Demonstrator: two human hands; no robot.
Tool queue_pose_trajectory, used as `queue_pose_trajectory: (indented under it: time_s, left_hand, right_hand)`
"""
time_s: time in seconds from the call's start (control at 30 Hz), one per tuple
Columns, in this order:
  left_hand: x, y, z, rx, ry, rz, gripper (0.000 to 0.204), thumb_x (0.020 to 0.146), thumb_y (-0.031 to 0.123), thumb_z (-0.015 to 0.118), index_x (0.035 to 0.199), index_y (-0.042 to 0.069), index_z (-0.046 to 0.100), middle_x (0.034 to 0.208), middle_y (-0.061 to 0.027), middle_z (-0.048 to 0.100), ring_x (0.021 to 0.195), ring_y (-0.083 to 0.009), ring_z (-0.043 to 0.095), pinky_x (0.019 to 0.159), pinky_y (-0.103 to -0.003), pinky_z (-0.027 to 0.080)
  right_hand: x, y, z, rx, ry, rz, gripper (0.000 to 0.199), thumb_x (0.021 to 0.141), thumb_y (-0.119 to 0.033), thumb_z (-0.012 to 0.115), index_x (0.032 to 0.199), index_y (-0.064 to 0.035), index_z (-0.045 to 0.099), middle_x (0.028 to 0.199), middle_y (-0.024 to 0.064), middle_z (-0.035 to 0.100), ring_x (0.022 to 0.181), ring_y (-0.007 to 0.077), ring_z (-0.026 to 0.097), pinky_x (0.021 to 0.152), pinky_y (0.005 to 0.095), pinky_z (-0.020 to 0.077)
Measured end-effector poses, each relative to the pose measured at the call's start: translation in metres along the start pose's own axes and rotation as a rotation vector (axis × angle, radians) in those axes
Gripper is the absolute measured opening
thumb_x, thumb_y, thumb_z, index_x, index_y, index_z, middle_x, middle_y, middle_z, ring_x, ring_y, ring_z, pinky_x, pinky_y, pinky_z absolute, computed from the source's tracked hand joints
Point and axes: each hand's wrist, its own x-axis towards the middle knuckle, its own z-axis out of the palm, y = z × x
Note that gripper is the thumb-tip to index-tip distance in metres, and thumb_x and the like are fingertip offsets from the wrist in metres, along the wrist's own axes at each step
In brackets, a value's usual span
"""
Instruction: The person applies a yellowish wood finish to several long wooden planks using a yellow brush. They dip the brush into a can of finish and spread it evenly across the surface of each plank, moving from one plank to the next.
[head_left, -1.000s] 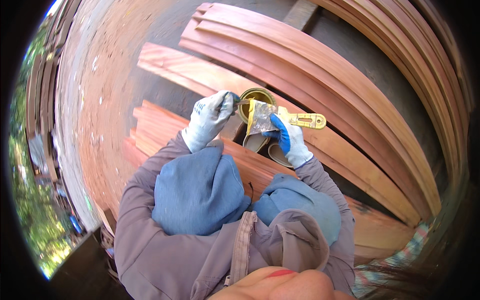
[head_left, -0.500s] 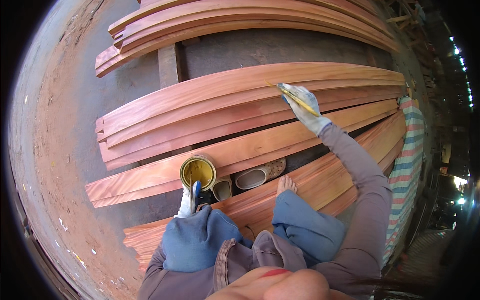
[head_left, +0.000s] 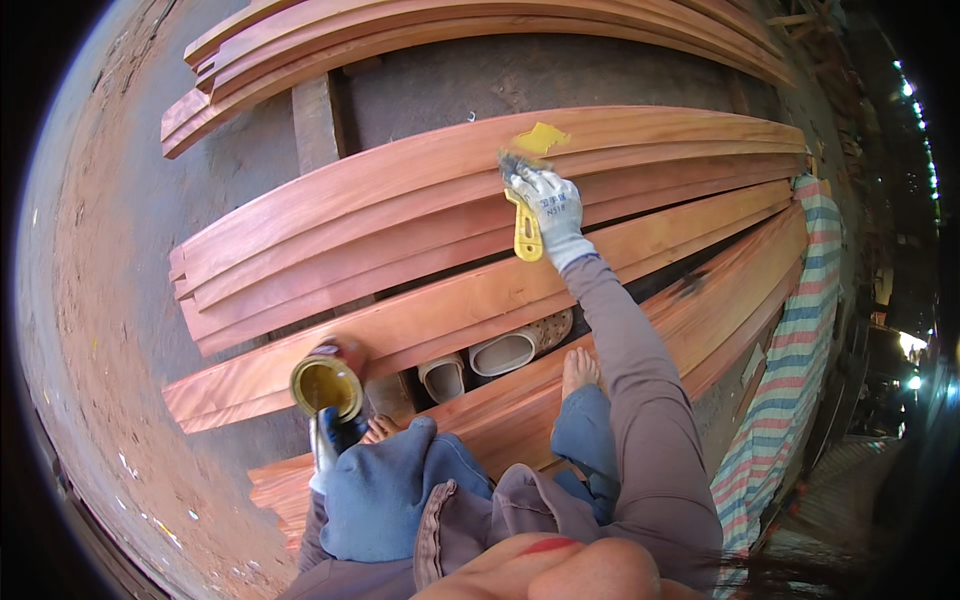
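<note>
My right hand (head_left: pixel 553 208), in a white glove, grips a paintbrush (head_left: pixel 526 228) with a flat yellow handle and dark bristles. The bristles are at a reddish wooden board (head_left: pixel 400 190), just below a glossy yellow patch (head_left: pixel 540 138) on its upper face. Down at the left, my left hand (head_left: pixel 325 445), in a white and blue glove, is closed at the near rim of a round metal can (head_left: pixel 350 352). Yellowish liquid shows inside the can, which leans toward me over the end of another board (head_left: pixel 450 303). Some of the left fingers are hidden.
More boards (head_left: pixel 440 45) lie across the far side on a wooden support (head_left: pixel 317 120). A pair of clogs (head_left: pixel 503 352) sits between the near boards, beside my bare foot (head_left: pixel 580 370). Striped sheeting (head_left: pixel 790 350) runs along the right.
My right hand has swung left and turned the brush, so its flat handle shows. A yellow patch is now on the board. My left hand has moved the can left and tilted it.
</note>
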Motion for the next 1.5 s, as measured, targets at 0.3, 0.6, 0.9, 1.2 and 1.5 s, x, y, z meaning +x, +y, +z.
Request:
queue_pose_trajectory:
  time_s: [0.3,0.6,0.9,1.2,1.5]
  left_hand:
    - [-0.013,0.070,-0.088,-0.029,0.194,0.326,0.021,0.096,0.033,0.056,0.108,0.017,0.057,0.089,-0.0018,0.063,0.076,-0.0158,0.060,0.067,-0.030,0.047]
    - [-0.009,0.064,-0.111,-0.237,0.277,0.247,0.024,0.094,0.035,0.053,0.105,0.015,0.062,0.095,-0.0067,0.068,0.079,-0.0193,0.061,0.072,-0.035,0.048]
    - [-0.016,0.057,-0.101,-0.267,0.262,0.229,0.026,0.096,0.034,0.051,0.115,0.018,0.059,0.106,-0.0085,0.067,0.091,-0.0216,0.064,0.082,-0.040,0.051]
    - [-0.012,0.057,-0.090,-0.192,0.161,0.247,0.031,0.098,0.032,0.047,0.116,0.011,0.059,0.098,-0.0096,0.067,0.086,-0.0210,0.064,0.078,-0.037,0.053]
    - [-0.008,0.066,-0.084,-0.165,0.186,0.217,0.030,0.096,0.035,0.048,0.110,0.012,0.062,0.093,-0.0094,0.069,0.083,-0.0216,0.067,0.073,-0.038,0.055]
  right_hand:
    - [0.059,0.069,-0.053,-0.007,-0.274,0.841,0.033,0.093,-0.034,0.050,0.107,-0.0106,0.069,0.106,0.0159,0.070,0.099,0.0358,0.066,0.086,0.0461,0.0510]
    - [0.094,0.005,-0.030,-0.049,-0.329,0.747,0.033,0.088,-0.032,0.051,0.092,-0.0073,0.072,0.093,0.0180,0.071,0.091,0.0389,0.067,0.080,0.0478,0.0523]
    - [0.140,-0.128,-0.033,0.003,-0.375,0.618,0.023,0.086,-0.021,0.052,0.094,-0.0116,0.071,0.087,0.0154,0.072,0.083,0.0354,0.069,0.073,0.0485,0.0536]
    - [0.159,-0.281,-0.013,0.167,-0.323,0.222,0.021,0.082,-0.018,0.060,0.101,-0.0091,0.065,0.083,0.0099,0.069,0.077,0.0292,0.070,0.063,0.0459,0.0541]
    - [0.110,-0.319,-0.037,0.884,0.074,0.042,0.023,0.082,-0.005,0.069,0.102,-0.0163,0.070,0.090,0.0064,0.070,0.076,0.0252,0.068,0.062,0.0358,0.0549]
